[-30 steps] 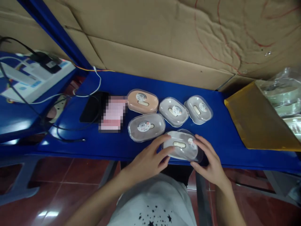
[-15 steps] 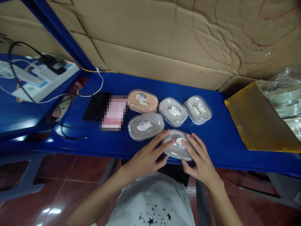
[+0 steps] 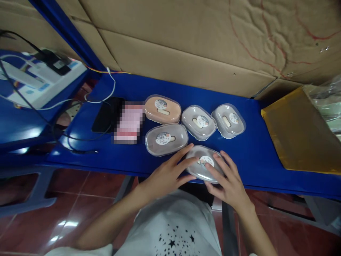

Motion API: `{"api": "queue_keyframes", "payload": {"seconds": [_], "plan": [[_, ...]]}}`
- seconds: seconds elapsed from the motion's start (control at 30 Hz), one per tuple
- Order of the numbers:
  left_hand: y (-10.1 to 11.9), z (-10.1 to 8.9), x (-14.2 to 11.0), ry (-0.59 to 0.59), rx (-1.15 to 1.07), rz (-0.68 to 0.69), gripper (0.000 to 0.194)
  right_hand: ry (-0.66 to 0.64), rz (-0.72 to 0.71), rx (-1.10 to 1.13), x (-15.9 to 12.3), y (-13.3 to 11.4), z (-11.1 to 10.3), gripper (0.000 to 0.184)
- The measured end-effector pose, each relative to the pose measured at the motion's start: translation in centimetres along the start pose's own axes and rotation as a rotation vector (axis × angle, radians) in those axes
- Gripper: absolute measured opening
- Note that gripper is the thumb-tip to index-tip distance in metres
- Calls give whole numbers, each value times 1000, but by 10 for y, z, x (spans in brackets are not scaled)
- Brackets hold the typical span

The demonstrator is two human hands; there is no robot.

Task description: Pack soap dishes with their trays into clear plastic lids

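Observation:
A grey oval box with a clear lid (image 3: 201, 171) lies at the table's near edge, a round white label on top. My left hand (image 3: 166, 176) holds its left side, fingers over the lid and thumb at the near rim. On the right side, my right hand (image 3: 230, 183) grips it the same way, its fingers partly covering the label. Just beyond are a grey box (image 3: 154, 144), a peach box (image 3: 170, 116) and two more grey boxes, one in the middle (image 3: 188, 122) and one at the right (image 3: 237, 128), all with clear lids and labels.
A blurred-out pink screen (image 3: 129, 122) and a black object (image 3: 106, 115) lie left on the blue table (image 3: 255, 156). Cables run to a white power strip (image 3: 53, 90). A yellow-edged brown packet (image 3: 301, 135) and plastic-wrapped items (image 3: 333, 113) are at right. Cardboard (image 3: 186, 42) stands behind.
The clear lid, offset to the right on the near box earlier, now sits aligned over it. My right hand has moved left onto the lid. The view has shifted slightly.

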State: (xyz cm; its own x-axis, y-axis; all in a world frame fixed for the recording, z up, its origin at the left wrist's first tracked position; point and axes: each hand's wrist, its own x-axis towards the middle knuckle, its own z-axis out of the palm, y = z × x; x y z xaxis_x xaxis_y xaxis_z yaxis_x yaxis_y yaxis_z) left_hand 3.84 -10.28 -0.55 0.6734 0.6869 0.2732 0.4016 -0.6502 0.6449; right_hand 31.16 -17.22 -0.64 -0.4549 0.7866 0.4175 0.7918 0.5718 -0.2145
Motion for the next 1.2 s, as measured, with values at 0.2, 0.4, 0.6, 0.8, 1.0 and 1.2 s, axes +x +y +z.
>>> {"api": "queue_keyframes", "payload": {"seconds": [0.2,0.4,0.6,0.8,1.0,1.2], "plan": [[7,-6,-9,221,231,203,55,-39,24,-1,-4,0,-2,83],[-22,-64,-33,589,459,-39,62,36,98,39,-5,2,5,83],[-71,-92,-44,460,623,-256,65,62,151,44,-3,1,6,84],[-83,-85,-48,416,630,-282,52,63,159,31,-2,0,6,83],[-78,-87,-48,438,601,-264,52,84,165,21,-2,0,7,81],[-37,-72,-45,545,508,-94,58,59,162,59,-3,1,6,81]]}}
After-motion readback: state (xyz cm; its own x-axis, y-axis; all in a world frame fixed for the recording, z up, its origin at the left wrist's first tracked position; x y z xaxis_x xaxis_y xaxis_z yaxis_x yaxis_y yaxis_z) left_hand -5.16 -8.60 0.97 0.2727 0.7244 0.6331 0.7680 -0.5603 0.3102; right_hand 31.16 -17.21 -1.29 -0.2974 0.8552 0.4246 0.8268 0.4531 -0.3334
